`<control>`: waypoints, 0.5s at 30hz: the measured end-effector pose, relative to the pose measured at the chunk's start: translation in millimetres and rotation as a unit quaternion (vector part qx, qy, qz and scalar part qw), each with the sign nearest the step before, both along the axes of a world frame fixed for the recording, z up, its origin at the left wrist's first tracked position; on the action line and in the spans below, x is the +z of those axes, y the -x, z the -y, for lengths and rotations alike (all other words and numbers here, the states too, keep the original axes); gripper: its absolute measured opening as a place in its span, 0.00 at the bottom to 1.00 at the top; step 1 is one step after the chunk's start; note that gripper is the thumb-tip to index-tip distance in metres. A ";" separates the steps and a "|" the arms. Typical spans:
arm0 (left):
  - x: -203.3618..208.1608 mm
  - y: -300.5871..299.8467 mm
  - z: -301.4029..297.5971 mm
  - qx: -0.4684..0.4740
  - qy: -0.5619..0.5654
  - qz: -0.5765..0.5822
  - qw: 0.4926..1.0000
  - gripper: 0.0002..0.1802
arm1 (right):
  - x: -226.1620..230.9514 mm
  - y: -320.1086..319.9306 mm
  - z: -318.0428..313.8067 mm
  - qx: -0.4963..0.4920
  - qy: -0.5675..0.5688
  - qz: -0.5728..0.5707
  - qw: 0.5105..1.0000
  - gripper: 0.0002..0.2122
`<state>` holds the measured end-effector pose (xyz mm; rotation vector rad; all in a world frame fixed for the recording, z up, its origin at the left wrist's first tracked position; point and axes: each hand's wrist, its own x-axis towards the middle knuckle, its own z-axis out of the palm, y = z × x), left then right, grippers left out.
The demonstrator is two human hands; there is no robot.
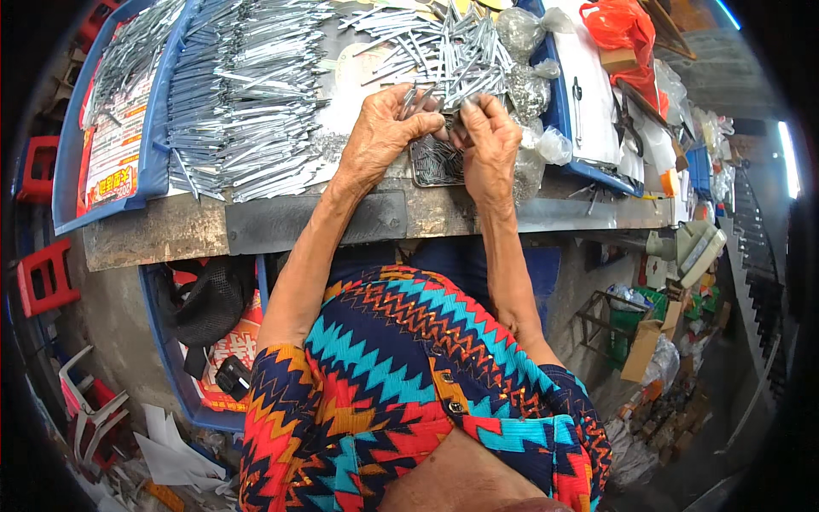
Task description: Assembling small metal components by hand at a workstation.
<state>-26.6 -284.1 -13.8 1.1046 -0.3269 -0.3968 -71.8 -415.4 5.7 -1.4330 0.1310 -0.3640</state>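
Note:
Both my hands meet over the front part of the workbench. My left hand (pixel 388 132) is closed, its thumb and fingers pinching a slim grey metal piece (pixel 415 100). Close beside it, my right hand (pixel 490 141) also has its fingers pinched together; what they grip is too small and hidden to make out. Just under the hands is a small dark tray (pixel 418 177) with many tiny metal parts. Beyond the fingers lies a loose heap of slim silvery metal strips (pixel 452 55). Left of my left hand, more such strips (pixel 273 128) are stacked in long rows.
A blue tray (pixel 153 183) with more strips stands at the far left. Clear plastic bags (pixel 531 90) of small parts sit right of my right hand, before another blue tray (pixel 597 173). Red stools (pixel 47 277) stand left; a lower blue tray (pixel 213 416) holds a black bag.

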 end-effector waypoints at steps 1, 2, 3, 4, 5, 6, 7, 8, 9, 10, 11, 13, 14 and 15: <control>0.3 0.6 -0.3 -0.018 0.008 -0.010 1.000 0.14 | 4.1 -3.5 -0.2 0.004 -0.010 0.007 1.000 0.07; 1.0 1.3 -0.8 -0.036 0.016 -0.020 0.999 0.13 | 4.7 -6.2 2.0 0.004 -0.010 0.007 1.000 0.07; 2.7 1.9 -2.2 -0.036 0.016 -0.020 0.999 0.13 | 5.1 -8.5 5.0 0.021 0.010 0.006 1.000 0.08; 5.5 1.6 -2.9 -0.043 -0.015 -0.009 0.999 0.12 | 6.3 -9.7 7.3 0.037 0.032 0.006 0.999 0.08; 6.9 1.2 -3.1 -0.051 -0.045 0.001 0.998 0.12 | 8.8 -9.7 6.2 0.044 0.022 0.005 0.999 0.08; 6.4 0.8 -2.4 -0.053 -0.045 0.001 0.998 0.12 | 9.6 -10.0 7.0 0.042 0.023 0.005 0.999 0.08; 5.6 1.0 -2.7 -0.051 -0.046 0.013 0.998 0.12 | 9.8 -10.1 7.1 0.051 0.021 0.001 0.998 0.08; 4.6 1.2 -2.6 -0.048 -0.047 0.025 0.997 0.11 | 9.9 -10.1 7.3 0.059 0.019 -0.004 0.998 0.08; 3.3 1.1 -2.3 -0.049 -0.047 0.025 0.997 0.11 | 10.1 -9.9 7.7 0.059 0.019 -0.004 0.998 0.08; 2.0 0.8 -2.2 -0.051 -0.045 0.029 0.997 0.11 | 10.8 -9.5 7.5 0.057 0.026 -0.007 0.998 0.08; 0.6 0.5 -1.8 -0.052 -0.044 0.034 0.997 0.11 | 11.2 -9.2 7.5 0.056 0.034 -0.010 0.998 0.08; -3.6 -0.3 0.5 -0.049 -0.032 0.039 0.998 0.11 | 11.6 -8.8 8.8 0.063 0.030 -0.009 0.998 0.08; -4.7 -0.5 1.4 -0.046 -0.019 0.045 0.998 0.11 | 11.4 -8.6 9.7 0.069 0.027 -0.008 0.997 0.08; -5.4 0.0 1.4 -0.047 -0.019 0.045 0.998 0.11 | 11.2 -8.3 10.1 0.068 0.027 -0.008 0.997 0.08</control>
